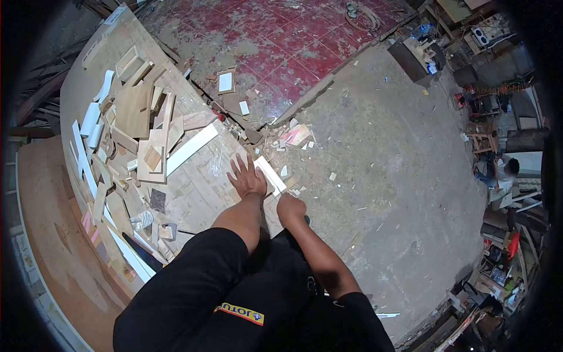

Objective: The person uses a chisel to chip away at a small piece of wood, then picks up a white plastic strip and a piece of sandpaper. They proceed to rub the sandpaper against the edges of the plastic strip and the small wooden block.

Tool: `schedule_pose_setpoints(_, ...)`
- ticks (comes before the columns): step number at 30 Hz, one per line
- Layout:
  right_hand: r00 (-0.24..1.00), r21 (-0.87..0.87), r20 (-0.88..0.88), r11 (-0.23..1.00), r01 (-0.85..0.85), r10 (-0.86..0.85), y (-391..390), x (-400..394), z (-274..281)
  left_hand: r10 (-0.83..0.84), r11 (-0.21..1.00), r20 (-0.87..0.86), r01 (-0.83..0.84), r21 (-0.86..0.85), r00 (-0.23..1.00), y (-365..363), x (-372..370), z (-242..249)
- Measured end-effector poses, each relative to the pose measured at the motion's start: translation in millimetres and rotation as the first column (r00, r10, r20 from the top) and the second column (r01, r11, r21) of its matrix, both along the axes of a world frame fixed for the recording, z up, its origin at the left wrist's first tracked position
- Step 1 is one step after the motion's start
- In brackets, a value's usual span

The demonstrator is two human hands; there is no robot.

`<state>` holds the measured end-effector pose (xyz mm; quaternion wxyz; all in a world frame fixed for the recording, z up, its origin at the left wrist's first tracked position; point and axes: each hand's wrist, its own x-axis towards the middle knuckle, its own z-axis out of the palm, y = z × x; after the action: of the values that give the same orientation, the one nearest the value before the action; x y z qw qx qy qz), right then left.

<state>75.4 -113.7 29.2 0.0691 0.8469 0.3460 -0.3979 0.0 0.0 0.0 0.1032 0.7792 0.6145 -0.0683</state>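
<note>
My left hand lies flat with fingers spread on the wooden work surface, close to its right edge. Just right of it, a short white-faced strip of board lies along that edge. My right hand is a fist at the near end of this strip. A small dark end shows below the fist, but I cannot tell what it grips. Up and left of my left hand rests a longer white strip.
Wood offcuts and white pieces pile up on the left of the work surface. Scraps litter the concrete floor past the edge. Red tiles lie beyond. A person is far right, among cluttered items.
</note>
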Motion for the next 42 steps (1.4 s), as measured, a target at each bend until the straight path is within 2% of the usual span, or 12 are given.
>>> schedule_pose_setpoints(3,1.000,0.209,0.020,0.978,0.009,-0.014,28.6,2.6,-2.8,0.005,0.999,-0.005,-0.004,0.051,1.000,25.4,1.2,4.0)
schedule_pose_setpoints(6,0.999,0.135,0.034,0.991,-0.009,0.004,12.6,4.6,18.9,-0.011,0.997,0.023,0.010,0.072,1.000,20.1,3.0,0.7)
schedule_pose_setpoints(8,0.993,-0.034,0.009,0.993,-0.114,0.115,7.1,5.6,49.3,-0.006,0.997,0.015,0.005,0.077,1.000,17.4,1.5,-1.1)
schedule_pose_setpoints(11,0.988,-0.022,0.032,0.988,-0.153,0.153,15.1,2.1,44.0,-0.014,0.997,0.021,0.013,0.071,1.000,12.3,0.4,-1.7)
schedule_pose_setpoints(14,0.998,-0.011,0.061,1.000,-0.010,0.011,26.8,-6.3,-12.6,-0.015,0.998,0.051,0.012,0.068,0.999,8.3,-0.3,-1.1)
schedule_pose_setpoints(16,0.995,0.009,0.081,0.998,0.060,-0.061,29.5,-6.9,-8.0,-0.007,0.998,0.046,0.005,0.057,0.999,9.0,0.8,0.1)
schedule_pose_setpoints(21,0.997,-0.077,0.011,0.995,-0.070,0.071,3.3,2.9,61.1,-0.003,0.999,0.045,0.002,0.034,0.999,3.5,0.2,1.0)
schedule_pose_setpoints(26,0.997,-0.024,0.076,0.999,-0.028,0.029,16.7,-9.2,-7.7,-0.009,0.998,0.047,0.006,0.068,0.999,1.1,0.9,1.6)
schedule_pose_setpoints(27,0.992,-0.011,0.118,0.999,0.040,-0.039,25.9,-7.6,-6.4,-0.009,0.998,0.047,0.005,0.070,0.999,0.1,1.5,1.3)
schedule_pose_setpoints(31,0.998,0.079,0.055,0.997,0.002,-0.006,8.1,-0.4,20.5,-0.007,0.998,0.032,0.005,0.058,0.999,0.8,0.4,0.5)
schedule_pose_setpoints(34,0.997,-0.034,-0.015,0.996,-0.077,0.076,-4.0,7.2,53.3,-0.005,0.998,0.038,0.003,0.060,0.999,2.3,-0.6,-1.7)
schedule_pose_setpoints(42,0.999,-0.028,0.015,0.998,0.052,-0.052,22.1,-2.9,0.7,0.002,1.000,-0.002,-0.002,0.023,1.000,2.8,1.1,-2.1)
